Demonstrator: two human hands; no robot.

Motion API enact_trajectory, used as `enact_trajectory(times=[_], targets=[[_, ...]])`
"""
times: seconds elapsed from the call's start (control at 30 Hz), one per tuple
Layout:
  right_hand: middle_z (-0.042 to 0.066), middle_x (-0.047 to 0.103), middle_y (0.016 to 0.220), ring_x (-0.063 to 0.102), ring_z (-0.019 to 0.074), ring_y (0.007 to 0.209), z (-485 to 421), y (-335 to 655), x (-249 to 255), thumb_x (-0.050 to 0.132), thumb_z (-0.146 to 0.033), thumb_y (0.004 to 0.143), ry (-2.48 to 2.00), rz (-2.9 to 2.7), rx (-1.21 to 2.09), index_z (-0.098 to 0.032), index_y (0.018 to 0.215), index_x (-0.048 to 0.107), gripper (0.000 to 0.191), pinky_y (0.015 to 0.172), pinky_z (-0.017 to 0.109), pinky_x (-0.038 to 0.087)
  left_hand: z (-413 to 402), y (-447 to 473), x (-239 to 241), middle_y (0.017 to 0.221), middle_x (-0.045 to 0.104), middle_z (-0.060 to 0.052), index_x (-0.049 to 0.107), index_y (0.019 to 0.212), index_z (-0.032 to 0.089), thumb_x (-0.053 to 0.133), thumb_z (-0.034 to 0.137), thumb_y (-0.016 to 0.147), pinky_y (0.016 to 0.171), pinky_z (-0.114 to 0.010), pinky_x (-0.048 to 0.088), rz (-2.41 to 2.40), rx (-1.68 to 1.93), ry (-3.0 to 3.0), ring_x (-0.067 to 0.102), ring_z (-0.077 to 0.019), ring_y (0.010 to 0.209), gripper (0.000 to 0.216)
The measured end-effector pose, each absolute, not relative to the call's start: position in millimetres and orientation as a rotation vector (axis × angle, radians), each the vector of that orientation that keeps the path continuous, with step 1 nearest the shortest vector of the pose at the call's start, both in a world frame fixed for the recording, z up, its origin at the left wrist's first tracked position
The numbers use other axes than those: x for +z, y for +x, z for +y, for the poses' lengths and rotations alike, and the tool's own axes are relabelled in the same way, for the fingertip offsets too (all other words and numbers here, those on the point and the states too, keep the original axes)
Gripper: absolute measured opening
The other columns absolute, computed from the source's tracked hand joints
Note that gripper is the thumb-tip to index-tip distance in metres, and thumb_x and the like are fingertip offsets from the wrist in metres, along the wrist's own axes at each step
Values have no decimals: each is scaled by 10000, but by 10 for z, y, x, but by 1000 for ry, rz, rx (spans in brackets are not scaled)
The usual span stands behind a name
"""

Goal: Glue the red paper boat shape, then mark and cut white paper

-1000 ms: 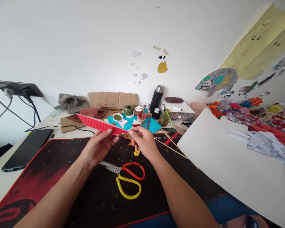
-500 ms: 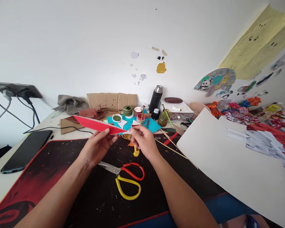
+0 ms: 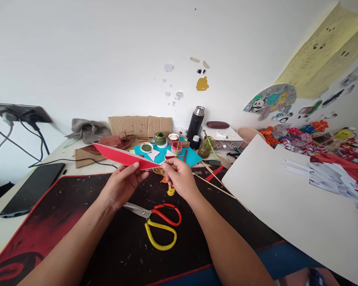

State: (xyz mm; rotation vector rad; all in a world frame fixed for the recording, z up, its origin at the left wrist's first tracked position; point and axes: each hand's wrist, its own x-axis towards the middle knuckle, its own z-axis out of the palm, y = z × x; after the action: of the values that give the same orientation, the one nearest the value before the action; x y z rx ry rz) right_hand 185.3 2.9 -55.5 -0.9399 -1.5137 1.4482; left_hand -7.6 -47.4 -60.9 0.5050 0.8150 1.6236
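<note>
Both my hands hold a long red ribbed strip of paper (image 3: 119, 155) above a black and red desk mat (image 3: 56, 206). My left hand (image 3: 121, 186) pinches its lower edge near the middle. My right hand (image 3: 179, 176) pinches its pointed right tip. The strip slants up and away to the left. Red and yellow scissors (image 3: 158, 222) lie on the mat just below my hands. A small yellow and orange tool (image 3: 170, 190) lies under my right hand, mostly hidden.
Paint pots (image 3: 160, 138), brushes and a teal sheet (image 3: 193, 158) crowd the desk's back, with a black flask (image 3: 197, 122) and cardboard (image 3: 140, 125). A phone (image 3: 32, 188) lies at left. A large cream sheet (image 3: 295, 214) and paper scraps (image 3: 331, 174) cover the right. Thin sticks (image 3: 217, 186) lie beside it.
Almost nothing has changed; my hands and the red strip have shifted only slightly while the grip stays the same.
</note>
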Motion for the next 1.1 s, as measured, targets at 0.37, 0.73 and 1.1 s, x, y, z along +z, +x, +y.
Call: enact_trajectory(times=[0.37, 0.73, 1.1], targets=[[-54, 629, 657, 503, 87, 426, 37, 1854, -537, 710, -614, 942, -853, -1379, 1535, -207, 996, 638, 417, 382, 211, 312, -458, -129, -635, 962, 868, -55, 788, 813, 156, 988, 159, 723, 751, -273, 696, 778, 1659, 455, 813, -202, 843, 219], [-106, 622, 697, 520, 88, 428, -54, 1752, -629, 891, -525, 830, -827, -1452, 1614, -232, 1152, 574, 539, 395, 210, 322, -531, 28, -624, 1034, 878, -82, 828, 907, 186, 1032, 239, 698, 874, -323, 700, 757, 1572, 559, 828, -255, 978, 297], [-102, 619, 667, 519, 94, 431, -56, 1753, -604, 862, -552, 846, -854, -1455, 1594, -232, 1134, 591, 508, 416, 218, 351, -543, 46, -644, 1053, 879, -98, 840, 928, 188, 1027, 266, 715, 879, -323, 701, 764, 1541, 572, 830, -251, 970, 294]])
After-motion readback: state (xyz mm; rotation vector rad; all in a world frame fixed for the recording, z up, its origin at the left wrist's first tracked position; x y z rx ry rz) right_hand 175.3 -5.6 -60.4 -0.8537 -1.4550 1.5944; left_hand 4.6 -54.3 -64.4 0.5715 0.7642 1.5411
